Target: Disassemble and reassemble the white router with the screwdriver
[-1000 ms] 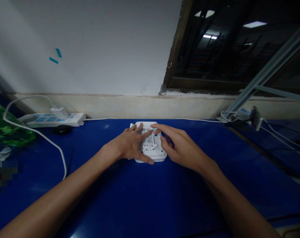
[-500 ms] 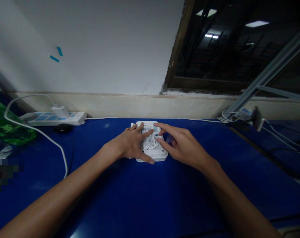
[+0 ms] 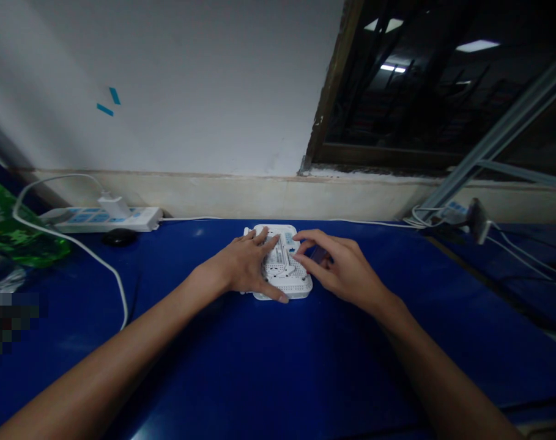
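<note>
A white flat device with a vented back, probably a router lying face down (image 3: 298,286), rests on the blue table. Printed labels and rows of small holes show on its upper side. Spread across its left part is my left hand (image 3: 248,264), fingers open and pressing flat on it, thumb along the near edge. Over its right edge my right hand (image 3: 346,269) is curled, thumb and index fingertips close together. A small purple see-through object (image 3: 319,255) shows inside the right hand's curled fingers; most of it is hidden, so its kind is unclear.
At the back left lie a white power strip (image 3: 144,219) with a plugged-in charger (image 3: 115,206), a black computer mouse (image 3: 119,236) and a green plastic package (image 3: 25,235). A white cable (image 3: 89,252) loops over the table. A metal frame (image 3: 493,143) stands at the right.
My right hand has drawn slightly right, off the device's surface, with the purple object moving along in it. My left hand stays pressed on the device.
</note>
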Available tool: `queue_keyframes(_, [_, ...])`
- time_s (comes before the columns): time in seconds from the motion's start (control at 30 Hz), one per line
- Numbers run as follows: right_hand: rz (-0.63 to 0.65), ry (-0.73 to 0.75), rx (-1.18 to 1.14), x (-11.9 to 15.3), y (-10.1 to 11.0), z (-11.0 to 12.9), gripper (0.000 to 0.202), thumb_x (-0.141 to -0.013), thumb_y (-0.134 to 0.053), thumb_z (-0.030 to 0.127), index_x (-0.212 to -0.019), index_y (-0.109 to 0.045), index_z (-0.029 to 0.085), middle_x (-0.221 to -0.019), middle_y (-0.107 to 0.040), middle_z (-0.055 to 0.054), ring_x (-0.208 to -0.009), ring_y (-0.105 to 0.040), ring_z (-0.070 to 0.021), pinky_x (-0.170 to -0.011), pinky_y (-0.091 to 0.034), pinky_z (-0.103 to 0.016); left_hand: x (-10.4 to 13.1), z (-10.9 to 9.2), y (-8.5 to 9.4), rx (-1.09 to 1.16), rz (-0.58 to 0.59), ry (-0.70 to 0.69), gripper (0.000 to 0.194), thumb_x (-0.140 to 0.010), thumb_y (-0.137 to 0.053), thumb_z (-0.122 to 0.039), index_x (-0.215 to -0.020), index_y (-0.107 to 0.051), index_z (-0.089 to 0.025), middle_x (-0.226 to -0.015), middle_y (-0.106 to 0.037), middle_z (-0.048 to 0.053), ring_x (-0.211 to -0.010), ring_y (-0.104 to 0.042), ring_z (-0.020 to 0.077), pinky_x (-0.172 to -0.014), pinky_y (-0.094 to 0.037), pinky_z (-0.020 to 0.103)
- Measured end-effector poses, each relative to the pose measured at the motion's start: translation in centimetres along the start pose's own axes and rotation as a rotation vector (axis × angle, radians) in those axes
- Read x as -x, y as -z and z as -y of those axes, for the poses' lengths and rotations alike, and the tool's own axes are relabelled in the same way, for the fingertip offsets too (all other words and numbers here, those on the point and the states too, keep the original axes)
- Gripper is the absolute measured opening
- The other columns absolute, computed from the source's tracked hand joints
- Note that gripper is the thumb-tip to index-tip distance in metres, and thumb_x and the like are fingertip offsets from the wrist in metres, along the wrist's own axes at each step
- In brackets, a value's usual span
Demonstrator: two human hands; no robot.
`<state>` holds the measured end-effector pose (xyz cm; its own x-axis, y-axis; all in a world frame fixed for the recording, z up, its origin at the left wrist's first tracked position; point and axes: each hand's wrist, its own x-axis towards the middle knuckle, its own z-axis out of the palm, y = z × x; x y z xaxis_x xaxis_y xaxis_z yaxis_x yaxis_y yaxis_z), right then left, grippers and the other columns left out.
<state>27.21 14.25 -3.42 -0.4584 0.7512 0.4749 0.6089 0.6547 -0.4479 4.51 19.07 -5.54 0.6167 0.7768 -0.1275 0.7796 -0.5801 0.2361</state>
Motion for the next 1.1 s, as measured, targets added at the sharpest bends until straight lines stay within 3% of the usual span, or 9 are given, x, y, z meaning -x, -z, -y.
queue_keyframes(0.17, [0.067,0.007,-0.052,0.0,0.3,0.3,0.057,-0.082,-0.058,0.009,-0.135,-0.047,0.026,-0.117,-0.066,-0.005,-0.075,-0.063,-0.0147,-0.063,-0.052,-0.027,0.0,-0.1,0.0,-0.007,-0.014,-0.002,0.14,-0.052,-0.059,-0.094,-0.16,-0.007,-0.021,-0.163,-0.006,0.019,-0.148,-0.012,0.0455,-0.117,-0.02,0.059])
queue_keyframes(0.37, [-0.018,-0.01,-0.022,-0.1,-0.2,-0.1,0.028,-0.089,-0.064,0.024,-0.116,-0.058,0.025,-0.098,-0.069,-0.002,-0.061,-0.057,-0.0118,-0.059,-0.049,-0.027,0.0,0.0,-0.1,-0.006,-0.014,-0.013,0.136,-0.057,-0.061,-0.09,-0.16,-0.007,-0.019,-0.164,-0.006,0.019,-0.149,-0.009,0.0441,-0.118,-0.019,0.059])
queue_keyframes(0.57, [0.013,0.018,-0.031,0.0,-0.3,0.1,0.05,-0.079,-0.06,0.008,-0.125,-0.051,0.026,-0.111,-0.066,-0.003,-0.071,-0.061,-0.0138,-0.064,-0.049,-0.027,0.2,-0.4,0.2,-0.009,0.006,0.009,0.144,-0.052,-0.059,-0.095,-0.159,-0.007,-0.015,-0.163,-0.003,0.022,-0.149,-0.008,0.0432,-0.119,-0.017,0.056])
queue_keyframes(0.73, [-0.008,0.026,-0.015,0.0,-0.6,-0.1,0.041,-0.087,-0.062,0.017,-0.125,-0.051,0.028,-0.111,-0.067,-0.003,-0.07,-0.06,-0.0141,-0.064,-0.048,-0.027,0.3,-0.4,0.2,-0.006,0.0,-0.005,0.139,-0.054,-0.058,-0.095,-0.159,-0.008,-0.017,-0.163,-0.005,0.02,-0.15,-0.007,0.0417,-0.119,-0.017,0.057])
queue_keyframes(0.9, [0.024,-0.02,-0.058,0.1,-0.6,0.3,0.052,-0.077,-0.061,0.007,-0.125,-0.049,0.026,-0.11,-0.065,-0.003,-0.069,-0.059,-0.0132,-0.061,-0.048,-0.026,0.3,-0.5,0.3,-0.01,0.002,0.008,0.143,-0.052,-0.059,-0.094,-0.159,-0.007,-0.014,-0.163,-0.005,0.021,-0.149,-0.008,0.0438,-0.119,-0.018,0.057])
queue_keyframes(1.1, [0.001,-0.004,-0.058,0.1,-0.8,-0.2,0.039,-0.089,-0.062,0.02,-0.125,-0.049,0.028,-0.1,-0.067,-0.001,-0.057,-0.054,-0.0093,-0.054,-0.045,-0.024,0.3,-0.6,0.4,-0.018,0.005,-0.002,0.143,-0.054,-0.057,-0.096,-0.159,-0.007,-0.013,-0.162,-0.006,0.024,-0.15,-0.007,0.0414,-0.119,-0.017,0.056])
